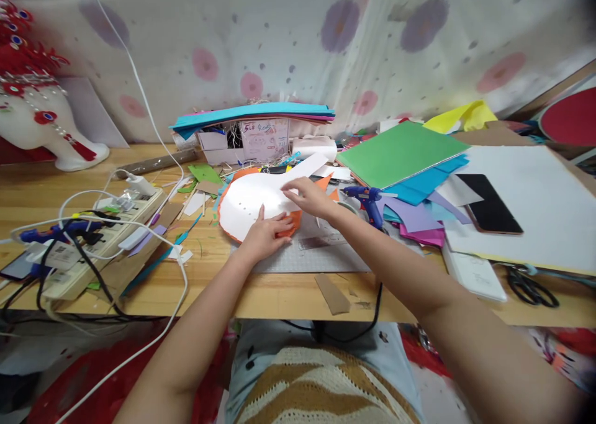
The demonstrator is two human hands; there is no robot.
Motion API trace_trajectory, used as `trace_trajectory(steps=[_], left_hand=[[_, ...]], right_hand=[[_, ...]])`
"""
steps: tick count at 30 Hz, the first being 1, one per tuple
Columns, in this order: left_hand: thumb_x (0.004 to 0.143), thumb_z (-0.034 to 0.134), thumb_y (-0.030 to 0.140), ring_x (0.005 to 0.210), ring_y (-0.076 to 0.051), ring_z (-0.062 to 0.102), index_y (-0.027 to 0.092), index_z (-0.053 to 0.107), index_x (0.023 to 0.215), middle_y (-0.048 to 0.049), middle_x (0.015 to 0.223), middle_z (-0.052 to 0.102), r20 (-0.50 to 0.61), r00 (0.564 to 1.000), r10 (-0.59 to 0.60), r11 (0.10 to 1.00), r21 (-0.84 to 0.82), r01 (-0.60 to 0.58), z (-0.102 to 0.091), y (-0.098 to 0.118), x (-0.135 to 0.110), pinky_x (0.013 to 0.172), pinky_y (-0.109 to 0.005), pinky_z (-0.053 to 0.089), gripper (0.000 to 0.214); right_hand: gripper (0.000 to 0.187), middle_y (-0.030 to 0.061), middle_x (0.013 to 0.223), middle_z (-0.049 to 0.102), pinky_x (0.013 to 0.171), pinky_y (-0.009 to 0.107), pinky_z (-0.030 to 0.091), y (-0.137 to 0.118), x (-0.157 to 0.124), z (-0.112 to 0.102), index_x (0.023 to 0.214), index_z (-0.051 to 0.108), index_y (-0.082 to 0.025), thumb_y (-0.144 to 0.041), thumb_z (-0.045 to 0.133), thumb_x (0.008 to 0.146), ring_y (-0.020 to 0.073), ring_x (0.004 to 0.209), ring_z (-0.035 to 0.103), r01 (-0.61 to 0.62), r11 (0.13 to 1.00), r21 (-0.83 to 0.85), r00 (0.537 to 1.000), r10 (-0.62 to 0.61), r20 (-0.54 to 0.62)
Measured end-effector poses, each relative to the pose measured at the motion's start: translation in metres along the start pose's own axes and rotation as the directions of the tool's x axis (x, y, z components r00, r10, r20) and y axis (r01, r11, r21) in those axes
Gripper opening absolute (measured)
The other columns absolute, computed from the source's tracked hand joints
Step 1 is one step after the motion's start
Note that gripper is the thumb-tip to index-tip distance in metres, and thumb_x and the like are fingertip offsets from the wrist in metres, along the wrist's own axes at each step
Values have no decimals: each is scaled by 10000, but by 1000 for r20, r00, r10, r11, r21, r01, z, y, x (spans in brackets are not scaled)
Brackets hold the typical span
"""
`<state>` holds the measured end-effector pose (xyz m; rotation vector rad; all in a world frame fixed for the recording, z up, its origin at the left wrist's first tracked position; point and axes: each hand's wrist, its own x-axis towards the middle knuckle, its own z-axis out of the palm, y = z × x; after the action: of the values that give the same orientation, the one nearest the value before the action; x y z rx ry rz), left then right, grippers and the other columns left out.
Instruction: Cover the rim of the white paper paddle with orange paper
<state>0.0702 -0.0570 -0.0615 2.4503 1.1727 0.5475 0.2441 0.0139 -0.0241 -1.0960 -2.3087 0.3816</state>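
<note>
Left hand (266, 236): flat, fingers together, pressing the lower edge of the white cutout (254, 200). Right hand (311, 198): fingertips bent onto the cutout; pinch or press cannot be told. Cutout lies on the orange backing (289, 224), over the grey mat (316, 259). Glue gun (367, 199) set aside. Judged: shape cut and laid on; orange corners still project.

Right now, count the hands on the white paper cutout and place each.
2. The left hand lies flat on the lower edge of the white cutout, over orange paper. The right hand touches its right side with the fingertips. No other hand is in view.
</note>
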Motion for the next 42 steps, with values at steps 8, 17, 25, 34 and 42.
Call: trace_trajectory(steps=[8,17,25,34,42], left_hand=[[770,598,305,1234,-199,442,287,621,1086,3,1222,578,-7,1000,-16,1000,5,16,2,-2,2,1124,-498,-25,318],[753,615,301,1219,-200,459,288,635,1067,-5,1209,587,0,999,-44,999,-2,44,0,1,3,1129,-484,-14,315],[750,616,313,1212,-190,468,300,634,1060,3,1203,590,-10,999,-37,999,5,37,1,-1,3,1130,-477,-13,311],[752,615,321,1214,-205,464,273,635,1065,-21,1207,585,-16,999,-42,999,-14,42,1,-1,2,1125,-489,-17,317],[747,617,293,1211,-213,466,272,647,1037,-10,1175,610,-9,1000,-30,1000,0,30,2,0,4,1122,-507,-16,292]], right_hand=[[204,46,767,600,712,265,322,8,-60,12,749,584,-157,-346,557,822,158,777,482,-29,997,-72,988,40,150],[227,4,708,553,660,237,283,15,-58,23,687,540,-164,-357,630,766,141,755,454,-89,996,13,988,87,127],[193,-5,681,544,652,232,309,6,-61,24,681,544,-157,-310,632,759,122,700,452,-165,982,97,983,155,102],[71,-12,704,588,604,234,341,6,-57,18,729,530,-176,-221,578,756,115,652,515,-530,831,170,844,536,12],[66,9,711,595,645,278,372,-4,-52,30,716,529,-192,-219,578,750,157,678,534,-536,832,145,827,552,-109]])
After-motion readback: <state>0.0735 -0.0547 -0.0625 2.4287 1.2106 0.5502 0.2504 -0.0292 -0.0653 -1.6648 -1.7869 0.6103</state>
